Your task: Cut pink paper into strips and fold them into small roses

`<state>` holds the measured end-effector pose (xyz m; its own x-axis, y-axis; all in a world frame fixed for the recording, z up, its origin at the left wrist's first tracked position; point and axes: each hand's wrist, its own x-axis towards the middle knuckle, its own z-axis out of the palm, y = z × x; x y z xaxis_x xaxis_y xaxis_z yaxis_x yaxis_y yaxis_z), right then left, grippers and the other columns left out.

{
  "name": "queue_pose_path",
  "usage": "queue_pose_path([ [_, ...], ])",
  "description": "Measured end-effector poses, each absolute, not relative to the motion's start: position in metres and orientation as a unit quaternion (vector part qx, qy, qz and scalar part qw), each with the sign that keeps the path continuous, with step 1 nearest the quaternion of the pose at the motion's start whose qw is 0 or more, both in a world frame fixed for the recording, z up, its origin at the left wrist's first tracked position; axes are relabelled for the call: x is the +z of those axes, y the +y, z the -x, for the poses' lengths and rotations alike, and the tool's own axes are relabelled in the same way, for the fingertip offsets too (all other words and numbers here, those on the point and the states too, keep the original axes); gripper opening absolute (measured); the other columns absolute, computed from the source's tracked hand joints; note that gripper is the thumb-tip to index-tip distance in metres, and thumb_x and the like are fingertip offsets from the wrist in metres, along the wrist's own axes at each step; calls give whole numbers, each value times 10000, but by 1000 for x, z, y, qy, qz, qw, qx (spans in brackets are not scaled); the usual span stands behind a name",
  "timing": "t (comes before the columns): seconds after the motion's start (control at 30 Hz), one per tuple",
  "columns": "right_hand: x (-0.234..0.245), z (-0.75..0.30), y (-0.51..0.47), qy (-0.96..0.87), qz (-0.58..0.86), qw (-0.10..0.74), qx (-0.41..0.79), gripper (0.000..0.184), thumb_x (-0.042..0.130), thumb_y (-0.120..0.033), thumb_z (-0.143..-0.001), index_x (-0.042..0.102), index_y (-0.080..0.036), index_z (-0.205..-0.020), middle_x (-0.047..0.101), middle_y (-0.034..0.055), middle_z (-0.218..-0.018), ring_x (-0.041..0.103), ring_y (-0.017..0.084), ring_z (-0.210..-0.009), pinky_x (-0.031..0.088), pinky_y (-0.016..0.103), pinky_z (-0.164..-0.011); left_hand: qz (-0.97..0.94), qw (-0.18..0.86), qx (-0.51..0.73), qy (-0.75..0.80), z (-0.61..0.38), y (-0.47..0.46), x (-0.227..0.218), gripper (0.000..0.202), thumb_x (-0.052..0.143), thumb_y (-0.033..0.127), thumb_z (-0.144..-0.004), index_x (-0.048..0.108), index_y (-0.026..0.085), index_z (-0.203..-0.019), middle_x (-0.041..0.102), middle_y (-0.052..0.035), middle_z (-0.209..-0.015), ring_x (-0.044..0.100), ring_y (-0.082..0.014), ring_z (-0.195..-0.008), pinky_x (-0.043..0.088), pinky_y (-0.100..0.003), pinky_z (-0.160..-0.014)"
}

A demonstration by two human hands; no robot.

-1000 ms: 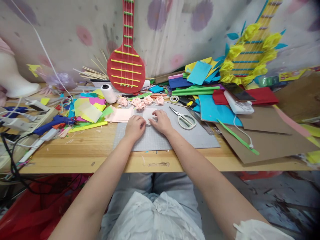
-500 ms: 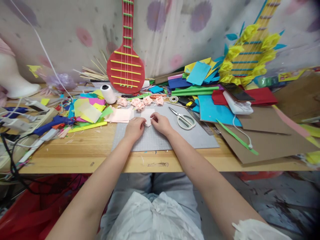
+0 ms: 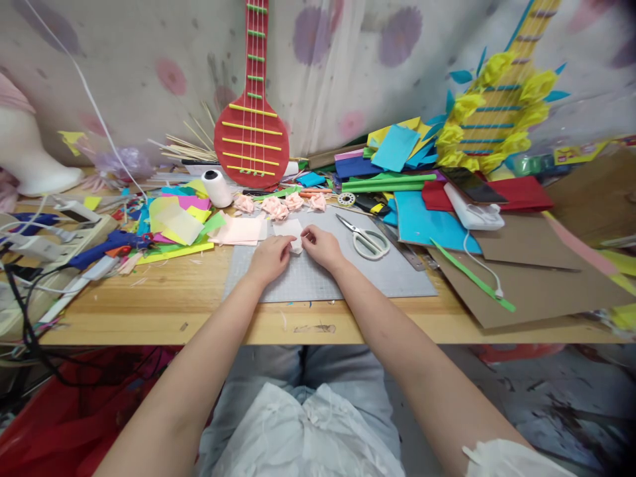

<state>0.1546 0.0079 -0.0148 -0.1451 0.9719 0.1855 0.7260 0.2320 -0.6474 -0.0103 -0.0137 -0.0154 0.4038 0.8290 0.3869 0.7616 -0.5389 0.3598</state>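
Note:
A small pale pink sheet of paper (image 3: 287,228) lies on the grey cutting mat (image 3: 318,286). At its left near edge, my left hand (image 3: 271,257) is closed with thumb and fingertips pinched on the paper. My right hand (image 3: 322,246) pinches the sheet's right side, fingers curled. The exact finger contact is partly hidden. To the left of my left hand sits a stack of pale pink paper (image 3: 237,230). Several pink crumpled paper flowers (image 3: 275,208) stand in a row behind the sheet. Scissors with pale handles (image 3: 370,244) rest right of my right hand.
A white thread cone (image 3: 216,189) stands before a red lute-shaped craft (image 3: 252,142). Colored paper scraps (image 3: 173,218) and a blue glue gun (image 3: 106,246) lie left. Brown cardboard (image 3: 536,285), a power bank (image 3: 474,207) and a yellow-flowered instrument craft (image 3: 489,122) are right.
The pink sheet has shifted and turned slightly to the left between my fingers. Both hands stay in nearly the same place, and the view has moved a little.

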Motion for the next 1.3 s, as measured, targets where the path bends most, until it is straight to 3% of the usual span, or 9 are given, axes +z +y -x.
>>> queue_pose_path([
  [0.43, -12, -156, 4, -794, 531, 241, 175, 149, 521, -246, -740, 567, -231, -880, 643, -28, -861, 535, 115, -729, 351, 233, -620, -814, 121, 289, 489, 12, -9, -17, 417, 440, 162, -807, 488, 212, -1218, 650, -34, -944, 546, -170, -854, 428, -326, -812],
  [0.73, -11, -155, 2, -816, 518, 213, 146, 129, 498, -243, -769, 568, -214, -874, 615, 4, -900, 534, 132, -811, 357, 241, -655, -771, 129, 308, 542, 12, -8, -16, 391, 500, 202, -764, 466, 173, -1153, 636, -37, -856, 525, -201, -853, 415, -361, -807],
  [0.93, -10, -154, 2, -808, 528, 213, 154, 122, 514, -245, -763, 578, -216, -862, 610, 4, -899, 534, 132, -819, 365, 240, -670, -771, 169, 319, 525, 19, -6, -18, 458, 481, 52, -657, 500, 218, -1083, 647, -4, -885, 517, -189, -920, 399, -349, -857],
  [1.13, -10, -155, 1, -806, 529, 215, 154, 131, 513, -256, -771, 586, -216, -872, 615, 8, -908, 539, 134, -826, 370, 241, -674, -753, 170, 318, 550, 18, -2, -21, 331, 527, 227, -755, 506, 210, -1085, 644, -10, -822, 539, -183, -858, 417, -344, -812],
  [1.3, -10, -153, 1, -804, 535, 213, 149, 129, 497, -269, -788, 587, -216, -864, 616, 9, -905, 544, 136, -828, 368, 241, -668, -748, 160, 315, 563, 15, -1, -21, 344, 532, 260, -770, 501, 200, -1107, 645, -15, -819, 541, -185, -839, 415, -348, -800],
])
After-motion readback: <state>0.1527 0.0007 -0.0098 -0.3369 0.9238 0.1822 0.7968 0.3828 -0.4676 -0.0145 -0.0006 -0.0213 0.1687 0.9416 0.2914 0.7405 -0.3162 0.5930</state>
